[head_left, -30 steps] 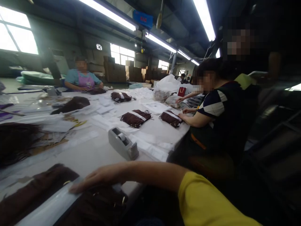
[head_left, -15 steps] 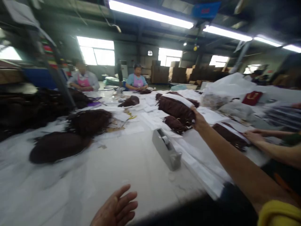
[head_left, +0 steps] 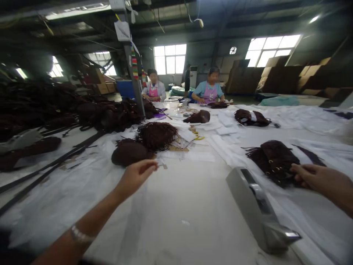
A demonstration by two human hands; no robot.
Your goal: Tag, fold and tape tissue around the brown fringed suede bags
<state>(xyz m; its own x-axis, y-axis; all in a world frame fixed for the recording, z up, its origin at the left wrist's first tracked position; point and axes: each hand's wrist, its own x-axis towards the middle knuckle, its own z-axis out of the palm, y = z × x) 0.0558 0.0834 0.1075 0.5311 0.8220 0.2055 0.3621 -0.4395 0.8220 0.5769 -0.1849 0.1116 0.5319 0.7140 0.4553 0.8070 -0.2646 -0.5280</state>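
Observation:
My left hand (head_left: pixel 138 175) reaches over the table in front of a smooth, rounded dark brown bag (head_left: pixel 128 152). Its fingers are pressed together; whatever may be between the tips is too small to make out. At the right, my right hand (head_left: pixel 313 176) has its fingers closed at the near edge of a dark brown fringed bag (head_left: pixel 275 158) with small gold-coloured metal fittings and a white paper band. Between the hands stands a grey tape dispenser (head_left: pixel 248 206). Behind the smooth bag lies another brown fringed piece (head_left: pixel 158 134).
Brown bags (head_left: pixel 107 114) are heaped at the left beside a metal post (head_left: pixel 136 81). A paper-banded bag (head_left: pixel 252 117) and a brown piece (head_left: pixel 200 116) lie farther back, near yellow-handled scissors (head_left: pixel 197 135). Two people in pink aprons (head_left: pixel 210 94) work across the table (head_left: pixel 176 206).
The view has swung left. My left hand has moved from the near edge, fingers spread, forward to the smooth bag, its fingers now together. The fringed bag at my right hand now lies lower.

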